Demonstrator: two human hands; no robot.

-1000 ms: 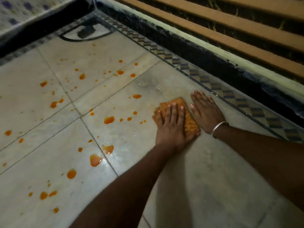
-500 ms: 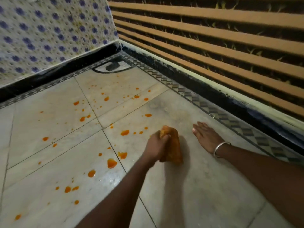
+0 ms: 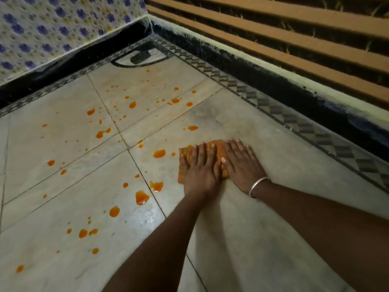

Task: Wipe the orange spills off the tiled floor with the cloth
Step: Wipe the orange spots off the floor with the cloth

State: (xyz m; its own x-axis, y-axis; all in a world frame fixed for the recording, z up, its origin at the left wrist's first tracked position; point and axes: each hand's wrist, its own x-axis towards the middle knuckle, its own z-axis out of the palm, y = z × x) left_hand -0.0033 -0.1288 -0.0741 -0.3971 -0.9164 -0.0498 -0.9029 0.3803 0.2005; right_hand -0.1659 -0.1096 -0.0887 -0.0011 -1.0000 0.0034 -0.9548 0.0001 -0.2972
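Observation:
An orange cloth (image 3: 184,158) lies flat on the pale tiled floor (image 3: 263,239). My left hand (image 3: 200,170) presses down on it, palm flat and fingers spread. My right hand (image 3: 242,165), with a silver bangle (image 3: 258,185) at the wrist, lies flat beside it and overlaps the cloth's right edge. Orange spills dot the tiles left of the cloth: a drop (image 3: 159,153) just beside it, another (image 3: 192,127) beyond it, a larger puddle (image 3: 142,197) nearer me, and several small drops further left.
A patterned border strip (image 3: 294,121) and a dark skirting run along the right under wooden slats (image 3: 273,41). A wall with blue-flowered tiles (image 3: 52,28) stands at the far left. A dark floor drain (image 3: 140,56) sits in the far corner.
My left hand had lifted the bunched cloth off the floor; now the cloth is spread flat again under that palm. My right hand has slid left onto the cloth's edge.

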